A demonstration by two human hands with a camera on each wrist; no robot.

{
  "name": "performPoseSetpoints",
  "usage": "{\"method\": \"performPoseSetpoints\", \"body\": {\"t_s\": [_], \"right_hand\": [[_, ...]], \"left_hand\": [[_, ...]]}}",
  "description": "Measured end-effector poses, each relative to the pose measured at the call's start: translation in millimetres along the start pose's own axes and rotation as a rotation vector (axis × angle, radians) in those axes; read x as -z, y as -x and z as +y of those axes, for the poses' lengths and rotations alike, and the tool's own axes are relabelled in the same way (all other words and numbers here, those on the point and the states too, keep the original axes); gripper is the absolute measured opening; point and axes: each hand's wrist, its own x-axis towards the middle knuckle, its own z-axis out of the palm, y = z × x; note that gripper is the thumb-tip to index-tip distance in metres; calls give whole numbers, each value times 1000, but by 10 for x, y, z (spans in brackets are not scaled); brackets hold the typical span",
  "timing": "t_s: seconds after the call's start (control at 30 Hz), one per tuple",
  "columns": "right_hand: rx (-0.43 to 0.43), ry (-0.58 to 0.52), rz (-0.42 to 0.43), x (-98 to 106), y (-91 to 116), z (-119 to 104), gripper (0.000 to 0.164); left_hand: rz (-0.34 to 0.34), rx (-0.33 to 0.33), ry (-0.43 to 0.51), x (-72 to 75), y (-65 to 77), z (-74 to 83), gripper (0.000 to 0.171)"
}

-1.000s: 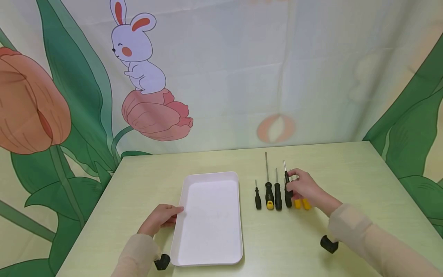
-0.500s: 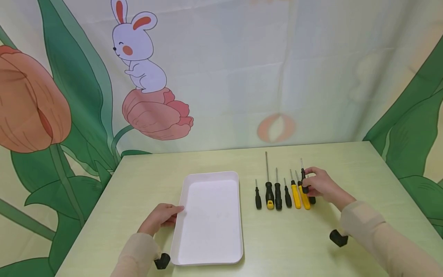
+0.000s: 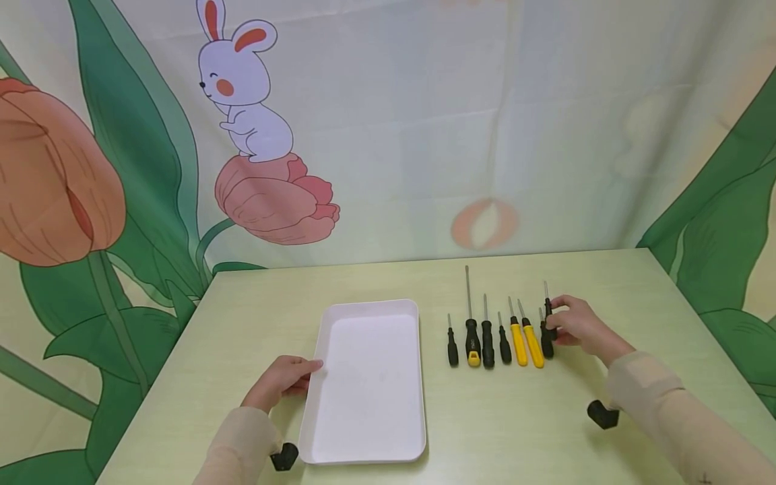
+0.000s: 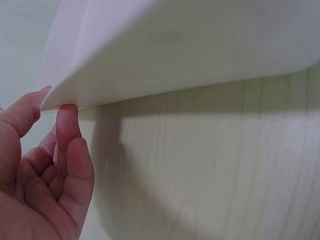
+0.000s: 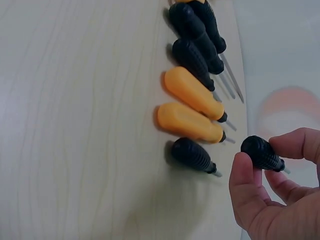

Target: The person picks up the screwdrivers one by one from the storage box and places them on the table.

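In the head view my left hand (image 3: 280,380) pinches the left rim of a shallow white tray (image 3: 370,384). The left wrist view shows the thumb inside the rim and fingertips against its outer side. My right hand (image 3: 582,323) holds a small black screwdriver (image 5: 261,152) by its handle, between thumb and fingers, tip pointing away. It hovers over the right end of a screwdriver row, close to a short black screwdriver (image 3: 547,347). Left of that lie two yellow-handled screwdrivers (image 3: 518,343), then several black-handled ones, including a long-shafted screwdriver (image 3: 473,343) with a yellow end.
The pale wood-grain table (image 3: 485,424) carries the tray on the left and the row right of it. A printed curtain (image 3: 388,135) hangs behind the table's back edge. Black wrist devices (image 3: 603,414) sit under both forearms.
My right hand has moved rightward with the black screwdriver, from above the middle of the row to its right end, uncovering the yellow screwdrivers. My left hand and the tray stay put.
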Motion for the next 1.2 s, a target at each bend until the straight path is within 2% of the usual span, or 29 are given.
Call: {"method": "performPoseSetpoints", "body": {"t_s": [0.73,1.2], "right_hand": [[-117,35,-18,66,-71,251,49],[-119,62,-10,28,-85,301,46]], "left_hand": [[3,11,-8,-7,10,3,30],[4,2,-7,-7,15,7,29]]}}
